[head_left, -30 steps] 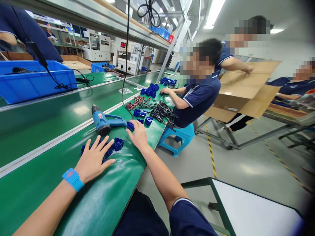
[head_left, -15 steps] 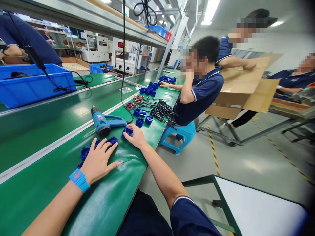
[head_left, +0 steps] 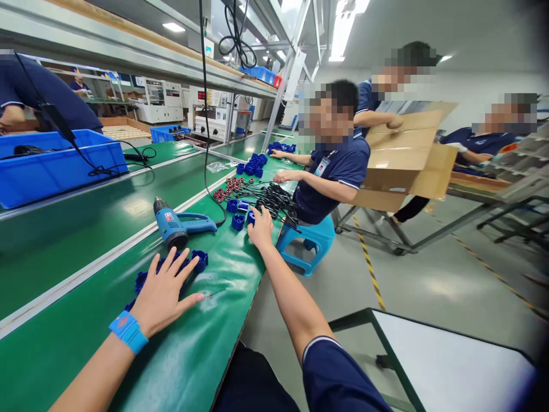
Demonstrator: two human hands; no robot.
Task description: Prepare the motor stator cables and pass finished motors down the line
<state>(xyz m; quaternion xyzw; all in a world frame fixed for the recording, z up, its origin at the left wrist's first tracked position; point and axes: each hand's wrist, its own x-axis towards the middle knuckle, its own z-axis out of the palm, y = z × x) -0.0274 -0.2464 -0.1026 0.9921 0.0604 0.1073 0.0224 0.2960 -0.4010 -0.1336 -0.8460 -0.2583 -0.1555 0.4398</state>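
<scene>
My left hand [head_left: 165,289], with a blue band on its wrist, lies spread open over a cluster of blue plastic ring-shaped parts [head_left: 199,261] on the green bench. Its palm and fingers partly hide them. Farther along the bench, my right hand [head_left: 261,228] has its thumb and fingers around another blue plastic part [head_left: 251,217], which still rests on the surface and is partly covered. Just left of that stands a similar blue cup-like part [head_left: 238,222]. A blue heat gun [head_left: 175,224] lies beyond my left hand.
Copper-coloured coils [head_left: 229,187] and black cables [head_left: 277,200] lie past my right hand. A co-worker [head_left: 338,163] sits there on a blue stool [head_left: 315,240]. A blue bin [head_left: 64,166] stands at left. A black cord [head_left: 206,114] hangs over the bench.
My right hand has moved away from my left, farther along the bench to another blue part. The blue part it held now appears beside the cluster. The co-worker's raised hand has come down.
</scene>
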